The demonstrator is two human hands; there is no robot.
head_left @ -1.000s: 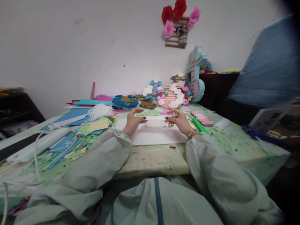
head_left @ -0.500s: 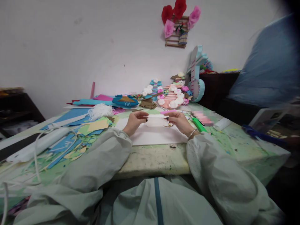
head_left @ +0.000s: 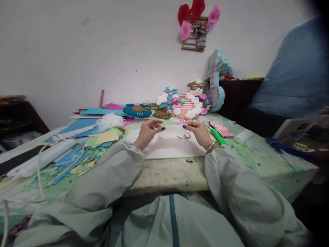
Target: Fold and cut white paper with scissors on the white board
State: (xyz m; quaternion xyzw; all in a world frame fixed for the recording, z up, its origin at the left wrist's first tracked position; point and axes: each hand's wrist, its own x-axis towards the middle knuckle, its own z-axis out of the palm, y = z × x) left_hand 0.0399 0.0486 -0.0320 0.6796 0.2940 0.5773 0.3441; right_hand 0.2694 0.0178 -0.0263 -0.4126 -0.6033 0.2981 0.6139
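Observation:
A small white piece of paper (head_left: 171, 133) is between my hands, over a larger white sheet (head_left: 164, 151) lying at the table's front edge. My left hand (head_left: 149, 132) pinches near its left end, thumb and fingers curled together. At the upper right of the paper, my right hand (head_left: 199, 132) has its thumb and forefinger pressed together. The paper edge inside each pinch is mostly hidden. A gold-coloured curved item (head_left: 183, 136) shows just below my right fingertips; its kind is unclear.
Left of my hands are paper scraps (head_left: 102, 140), a white shredded bundle (head_left: 111, 122) and a glue gun-like white tool with cable (head_left: 43, 159). On the right lie a green marker (head_left: 217, 136) and a white roll (head_left: 243, 136). Decorated crafts (head_left: 190, 104) stand behind.
My fingers have shifted slightly on the small paper, and my right fingertips have moved up a little. The gold-coloured item now shows more fully below them.

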